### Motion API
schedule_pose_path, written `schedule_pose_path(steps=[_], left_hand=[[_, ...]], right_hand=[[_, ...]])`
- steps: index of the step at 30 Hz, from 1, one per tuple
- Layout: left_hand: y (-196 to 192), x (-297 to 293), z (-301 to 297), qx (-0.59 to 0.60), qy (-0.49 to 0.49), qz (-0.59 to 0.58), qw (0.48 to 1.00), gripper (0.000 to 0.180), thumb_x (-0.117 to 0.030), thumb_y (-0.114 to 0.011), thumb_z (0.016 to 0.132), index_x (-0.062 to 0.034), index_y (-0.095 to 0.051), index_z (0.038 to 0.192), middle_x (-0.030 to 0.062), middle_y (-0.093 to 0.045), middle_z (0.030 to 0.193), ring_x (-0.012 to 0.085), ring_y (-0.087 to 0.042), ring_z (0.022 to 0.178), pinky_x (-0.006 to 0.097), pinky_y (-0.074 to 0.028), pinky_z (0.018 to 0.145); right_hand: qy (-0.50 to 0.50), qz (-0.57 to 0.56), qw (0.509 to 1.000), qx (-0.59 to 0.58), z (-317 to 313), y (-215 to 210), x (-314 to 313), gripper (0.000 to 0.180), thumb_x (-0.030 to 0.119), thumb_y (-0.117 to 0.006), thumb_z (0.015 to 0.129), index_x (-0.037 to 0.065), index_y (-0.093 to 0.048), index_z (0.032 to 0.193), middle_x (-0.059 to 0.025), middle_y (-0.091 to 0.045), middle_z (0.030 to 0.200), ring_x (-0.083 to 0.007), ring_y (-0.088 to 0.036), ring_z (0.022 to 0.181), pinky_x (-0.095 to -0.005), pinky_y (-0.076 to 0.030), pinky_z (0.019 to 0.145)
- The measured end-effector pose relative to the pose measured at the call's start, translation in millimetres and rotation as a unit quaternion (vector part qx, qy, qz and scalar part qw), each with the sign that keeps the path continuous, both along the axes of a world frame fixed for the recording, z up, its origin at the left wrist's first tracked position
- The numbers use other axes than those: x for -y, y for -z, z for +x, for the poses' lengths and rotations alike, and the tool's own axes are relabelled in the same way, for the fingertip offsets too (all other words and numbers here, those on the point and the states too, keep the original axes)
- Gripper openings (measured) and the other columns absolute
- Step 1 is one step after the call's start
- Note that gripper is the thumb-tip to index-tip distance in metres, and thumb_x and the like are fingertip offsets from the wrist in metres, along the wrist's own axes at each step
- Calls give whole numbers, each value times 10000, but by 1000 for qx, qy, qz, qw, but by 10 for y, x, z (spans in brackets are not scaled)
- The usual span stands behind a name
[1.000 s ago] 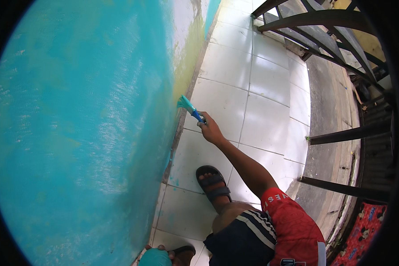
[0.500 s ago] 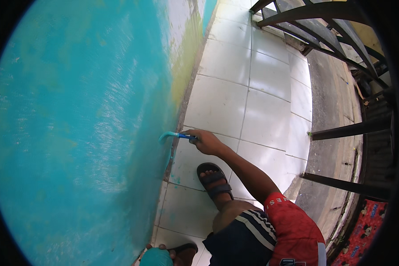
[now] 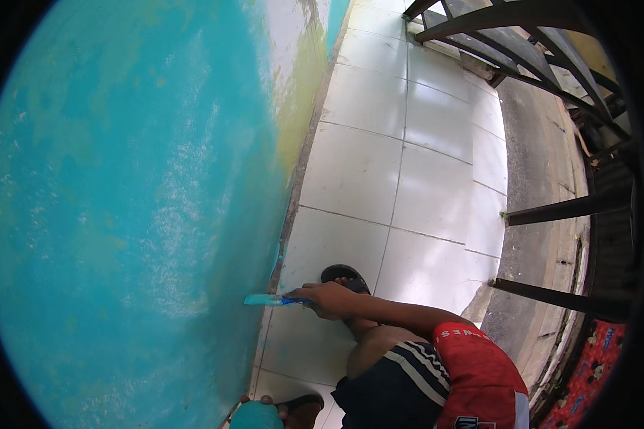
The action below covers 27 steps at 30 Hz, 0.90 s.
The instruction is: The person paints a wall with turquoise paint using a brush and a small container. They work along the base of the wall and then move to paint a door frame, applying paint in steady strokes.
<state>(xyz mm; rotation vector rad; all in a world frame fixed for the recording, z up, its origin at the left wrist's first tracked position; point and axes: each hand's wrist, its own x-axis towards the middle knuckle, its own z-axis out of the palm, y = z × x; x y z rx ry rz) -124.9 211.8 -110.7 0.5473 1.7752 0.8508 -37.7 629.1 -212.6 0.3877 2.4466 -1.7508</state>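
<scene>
My right hand [image 3: 329, 299] grips a paintbrush [image 3: 273, 300] by its blue handle. Turquoise paint coats the bristles, whose tip points left and appears to touch the low part of the turquoise wall [image 3: 157, 179], just above the floor joint. At the bottom edge, fingertips of my left hand [image 3: 266, 400] show around a rounded turquoise container [image 3: 256, 415], apparently of paint; most of that hand is out of sight. A dark sandal [image 3: 343, 275] on my right foot is partly covered by my right hand and forearm.
White floor tiles [image 3: 358, 171] run along the wall, with small turquoise drips near the joint. Farther up, the wall has a white and yellowish patch [image 3: 297, 79]. Dark slatted furniture [image 3: 508, 43] stands at upper right, and dark posts [image 3: 565, 211] cross the right side. Red patterned cloth [image 3: 587, 372] lies lower right.
My right hand has drawn the brush nearer to me along the wall's foot. The bristles, bent before, now lie straighter. The left hand and container have hardly moved.
</scene>
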Motion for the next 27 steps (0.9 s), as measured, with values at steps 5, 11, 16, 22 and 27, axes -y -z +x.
schedule_pose_path(steps=[5,11,16,22,27], left_hand=[[-90,-162,252,531,-381,406,639,619,-439,-510,1053,-132,-396,1578,260,-423,1433,535,-493,1153,549,-550,764],[-121,-103,-165,90,85,-156,980,564,-469,-426,1089,-62,-463,1478,287,-483,1374,527,-525,1114,551,-543,789],[-138,-90,-71,62,95,-185,976,579,-531,-379,1093,-65,-494,1418,315,-510,1331,520,-556,1066,548,-545,852],[-47,10,-54,57,118,-186,974,578,-543,-396,1080,-108,-477,1451,302,-499,1363,535,-540,1122,548,-557,903],[-18,138,-31,70,143,-165,973,571,-531,-410,1077,-112,-469,1461,301,-494,1375,533,-538,1130,548,-557,902]], right_hand=[[74,67,987,-127,-145,-816,-791,478,33,-613,937,154,-618,1400,-186,-710,1084,-387,-697,983,-481,-547,890],[354,121,918,-135,-200,-1540,-1389,431,5,-553,1006,112,-576,1422,-201,-711,1176,-399,-693,1033,-452,-548,900],[131,50,989,-43,-222,-1694,-547,533,38,-594,973,129,-502,1490,-229,-677,1261,-409,-699,1052,-495,-561,947],[-26,51,998,-41,-98,-1797,-379,467,61,-590,989,136,-581,1450,-218,-737,1067,-398,-716,924,-469,-557,839],[369,188,898,-150,-182,-2020,-1113,450,18,-566,991,104,-566,1433,-248,-726,1087,-393,-731,912,-454,-566,839]])
